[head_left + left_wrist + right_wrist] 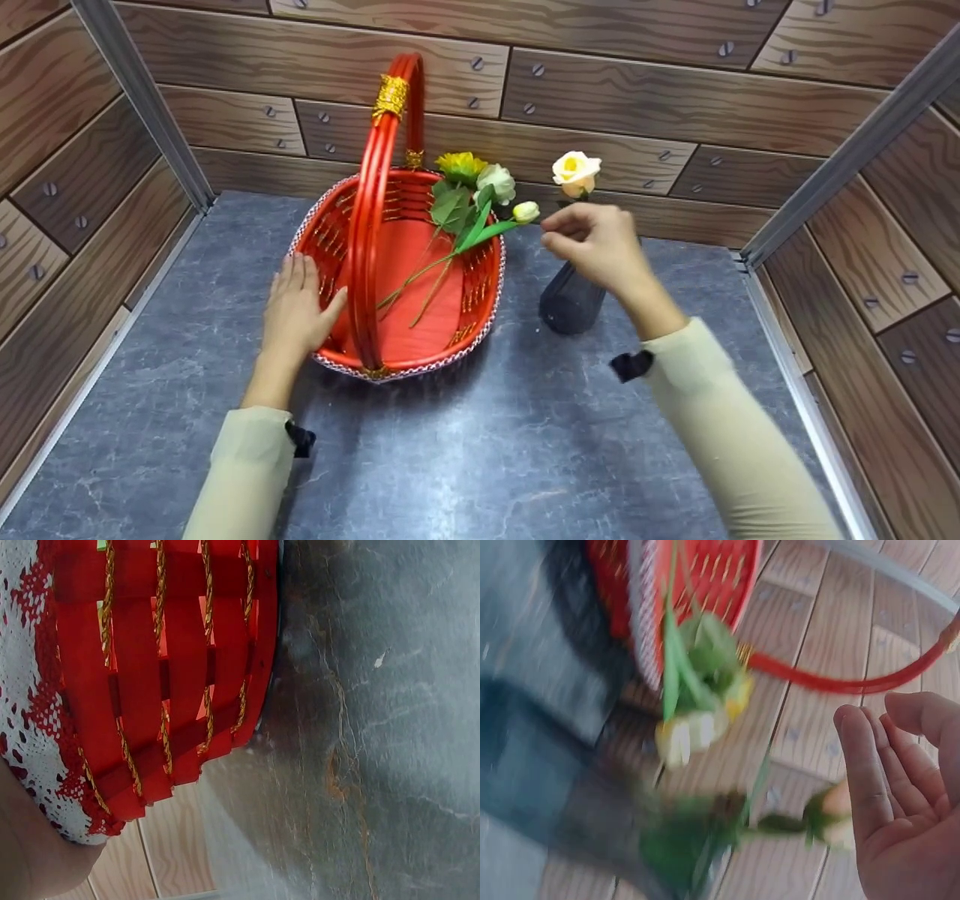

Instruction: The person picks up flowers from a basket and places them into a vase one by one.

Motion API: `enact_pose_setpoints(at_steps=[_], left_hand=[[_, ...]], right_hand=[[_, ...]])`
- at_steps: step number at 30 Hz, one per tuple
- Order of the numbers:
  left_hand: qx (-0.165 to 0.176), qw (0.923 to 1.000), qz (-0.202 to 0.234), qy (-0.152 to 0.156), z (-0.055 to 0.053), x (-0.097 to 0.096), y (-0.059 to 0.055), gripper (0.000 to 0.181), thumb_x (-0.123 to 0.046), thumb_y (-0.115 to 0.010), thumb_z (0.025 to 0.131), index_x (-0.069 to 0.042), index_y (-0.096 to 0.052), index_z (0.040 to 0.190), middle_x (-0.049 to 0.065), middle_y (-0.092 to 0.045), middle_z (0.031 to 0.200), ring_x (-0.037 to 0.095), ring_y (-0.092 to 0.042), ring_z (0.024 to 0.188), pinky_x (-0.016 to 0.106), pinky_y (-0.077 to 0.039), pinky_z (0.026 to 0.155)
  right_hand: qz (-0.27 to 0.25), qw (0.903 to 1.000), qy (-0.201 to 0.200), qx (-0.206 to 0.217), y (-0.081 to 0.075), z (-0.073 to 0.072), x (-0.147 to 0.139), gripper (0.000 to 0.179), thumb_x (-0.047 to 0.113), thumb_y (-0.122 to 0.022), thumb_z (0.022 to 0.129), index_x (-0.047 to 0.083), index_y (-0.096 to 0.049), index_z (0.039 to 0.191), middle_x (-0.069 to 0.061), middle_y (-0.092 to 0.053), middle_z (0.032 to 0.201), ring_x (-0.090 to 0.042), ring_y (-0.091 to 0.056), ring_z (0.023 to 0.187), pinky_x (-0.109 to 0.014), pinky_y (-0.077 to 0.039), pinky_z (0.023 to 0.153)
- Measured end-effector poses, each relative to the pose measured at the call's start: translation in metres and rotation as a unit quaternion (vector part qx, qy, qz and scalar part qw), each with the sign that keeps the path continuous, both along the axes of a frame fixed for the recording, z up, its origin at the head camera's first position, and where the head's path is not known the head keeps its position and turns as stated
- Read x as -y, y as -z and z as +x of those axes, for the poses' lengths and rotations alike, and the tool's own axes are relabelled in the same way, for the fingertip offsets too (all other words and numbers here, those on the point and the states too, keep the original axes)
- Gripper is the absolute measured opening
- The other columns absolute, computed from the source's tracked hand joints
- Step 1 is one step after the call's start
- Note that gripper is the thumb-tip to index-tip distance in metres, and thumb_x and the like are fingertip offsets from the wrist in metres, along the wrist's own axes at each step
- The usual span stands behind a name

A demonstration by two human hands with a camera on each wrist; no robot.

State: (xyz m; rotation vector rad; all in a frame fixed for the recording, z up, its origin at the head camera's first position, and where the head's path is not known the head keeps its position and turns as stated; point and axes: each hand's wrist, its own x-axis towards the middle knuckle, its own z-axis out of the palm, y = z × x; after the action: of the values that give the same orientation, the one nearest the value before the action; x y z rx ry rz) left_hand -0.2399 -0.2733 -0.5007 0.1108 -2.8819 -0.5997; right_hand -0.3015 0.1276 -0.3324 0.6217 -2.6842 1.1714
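My left hand (295, 304) rests on the left rim of a red woven basket (405, 262) with its fingers fairly straight and its thumb over the inner side. In the left wrist view, part of that hand (37, 847) lies against the basket's lace-trimmed rim (30, 682). My right hand (604, 244) hovers by a dark translucent vase (571, 304), fingers loosely bent and nothing between them. A cream rose (576, 172) stands in the vase. Inside the basket lean a yellow flower (461, 166), a white flower (496, 184) and a white tulip (526, 212), heads over the right rim.
The basket's tall arched handle (375, 187) carries gold wrapping. Marbled grey tabletop (450, 465) lies beneath everything. Wood-patterned panels (600, 97) enclose the back and both sides, with metal frame posts (142, 105) at the corners.
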Motion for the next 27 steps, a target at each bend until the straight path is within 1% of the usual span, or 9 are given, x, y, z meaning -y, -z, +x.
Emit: enact_pose_setpoints(at_steps=[4,6,8,10,13,15,17,22,27], left_hand=[[0.004,1.0000,0.002,0.001,0.000,0.000,0.000,0.087,-0.055,-0.041,0.101,0.011,-0.019,0.154,0.030,-0.013,0.162,0.043,-0.008,0.152,0.054,-0.006,0.124],[0.004,1.0000,0.004,0.004,0.000,0.000,-0.001,0.087,-0.055,-0.041,0.101,0.011,-0.018,0.154,0.030,-0.013,0.162,0.044,-0.007,0.152,0.054,-0.005,0.124],[0.003,1.0000,0.005,0.004,-0.001,0.000,-0.001,0.088,-0.056,-0.040,0.101,0.011,-0.018,0.154,0.030,-0.012,0.162,0.044,-0.006,0.152,0.054,-0.005,0.124],[0.001,1.0000,0.005,0.004,-0.002,0.000,-0.001,0.088,-0.057,-0.040,0.101,0.011,-0.018,0.154,0.030,-0.012,0.162,0.044,-0.007,0.152,0.054,-0.005,0.124],[0.000,1.0000,0.007,0.003,-0.002,0.000,-0.001,0.089,-0.057,-0.039,0.101,0.011,-0.018,0.154,0.030,-0.011,0.162,0.044,-0.006,0.152,0.054,-0.004,0.124],[0.001,1.0000,0.010,0.003,-0.002,-0.001,-0.002,0.089,-0.059,-0.038,0.101,0.011,-0.018,0.154,0.030,-0.011,0.162,0.044,-0.005,0.152,0.055,-0.004,0.123],[0.004,0.9999,0.013,0.004,-0.002,-0.001,-0.002,0.090,-0.060,-0.036,0.101,0.010,-0.017,0.154,0.029,-0.010,0.162,0.043,-0.004,0.152,0.054,-0.003,0.124],[0.002,0.9998,0.018,0.000,-0.001,-0.001,-0.002,0.090,-0.061,-0.034,0.101,0.010,-0.018,0.154,0.028,-0.011,0.163,0.042,-0.004,0.152,0.053,-0.004,0.124],[0.001,0.9997,0.023,-0.002,0.001,0.000,-0.001,0.089,-0.059,-0.035,0.101,0.010,-0.018,0.154,0.028,-0.011,0.163,0.042,-0.006,0.152,0.053,-0.005,0.124]], right_hand=[[-0.072,0.9954,-0.025,0.058,0.014,0.001,0.020,0.016,0.010,-0.076,0.086,0.004,-0.075,0.100,-0.009,-0.076,0.090,-0.020,-0.071,0.074,-0.029,-0.061,0.068],[-0.119,0.9872,-0.037,0.100,0.023,0.001,0.030,0.017,0.008,-0.075,0.087,0.000,-0.073,0.102,-0.011,-0.075,0.092,-0.026,-0.072,0.079,-0.033,-0.062,0.070],[-0.169,0.9740,-0.045,0.143,0.033,0.000,0.040,0.020,0.005,-0.074,0.087,-0.004,-0.071,0.106,-0.014,-0.074,0.093,-0.029,-0.072,0.083,-0.036,-0.062,0.074],[-0.218,0.9567,-0.047,0.187,0.042,-0.002,0.050,0.023,0.003,-0.072,0.088,-0.007,-0.069,0.109,-0.017,-0.073,0.095,-0.032,-0.072,0.086,-0.040,-0.061,0.079],[-0.277,0.9311,-0.041,0.234,0.055,-0.004,0.064,0.027,0.000,-0.069,0.090,-0.012,-0.065,0.114,-0.020,-0.073,0.096,-0.029,-0.073,0.085,-0.043,-0.060,0.083],[-0.315,0.9118,-0.036,0.262,0.063,-0.005,0.072,0.029,-0.002,-0.067,0.091,-0.014,-0.062,0.117,-0.021,-0.072,0.098,-0.027,-0.073,0.084,-0.045,-0.059,0.085],[-0.346,0.8934,-0.028,0.286,0.071,-0.006,0.080,0.029,-0.002,-0.065,0.092,-0.014,-0.062,0.118,-0.021,-0.072,0.098,-0.023,-0.073,0.081,-0.042,-0.060,0.084],[-0.410,0.8438,-0.002,0.346,0.089,-0.008,0.099,0.025,-0.003,-0.063,0.093,-0.008,-0.063,0.118,-0.020,-0.072,0.099,-0.019,-0.073,0.078,-0.034,-0.061,0.078],[-0.474,0.7883,0.029,0.391,0.107,-0.009,0.117,0.029,-0.003,-0.061,0.094,-0.007,-0.061,0.123,-0.016,-0.073,0.097,-0.021,-0.073,0.081,-0.034,-0.061,0.081]])
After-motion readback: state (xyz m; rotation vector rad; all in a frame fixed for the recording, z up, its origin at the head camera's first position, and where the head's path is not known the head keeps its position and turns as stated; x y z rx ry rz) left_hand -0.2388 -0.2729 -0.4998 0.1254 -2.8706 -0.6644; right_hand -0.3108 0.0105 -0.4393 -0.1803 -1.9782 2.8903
